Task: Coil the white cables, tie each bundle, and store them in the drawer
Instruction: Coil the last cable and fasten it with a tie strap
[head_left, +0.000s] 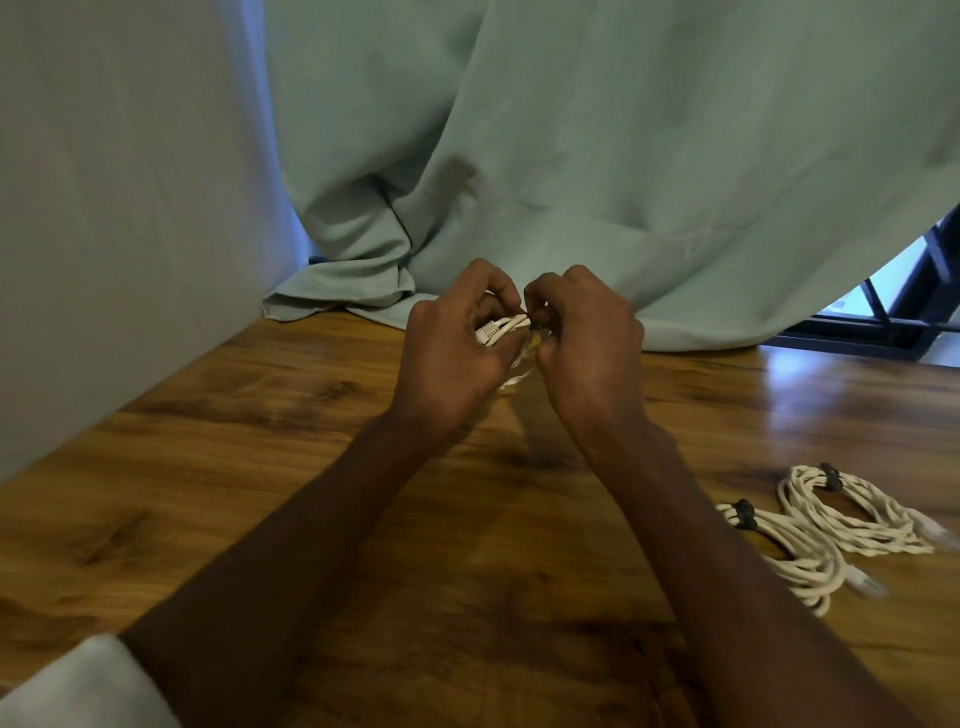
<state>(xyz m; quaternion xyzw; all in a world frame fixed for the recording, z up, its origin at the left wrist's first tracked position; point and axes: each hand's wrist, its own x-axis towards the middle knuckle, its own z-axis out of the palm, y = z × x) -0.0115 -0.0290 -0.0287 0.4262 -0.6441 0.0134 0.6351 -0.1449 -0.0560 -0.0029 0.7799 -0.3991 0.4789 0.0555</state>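
We hold the light, springy cable bundle (501, 332) above the table (260, 441), left hand (452, 358) gripping its coils, right hand (582, 332) pinching the tie, best clamped mid-bundle.

Glossy wood table (260, 467); matt cloth curtain (623, 156)

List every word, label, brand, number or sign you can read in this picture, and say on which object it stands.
None: no readable text shows anywhere.
The white cable held in the left hand and right hand bears no visible print.
The two tied cable bundles on the wooden table show no labels.
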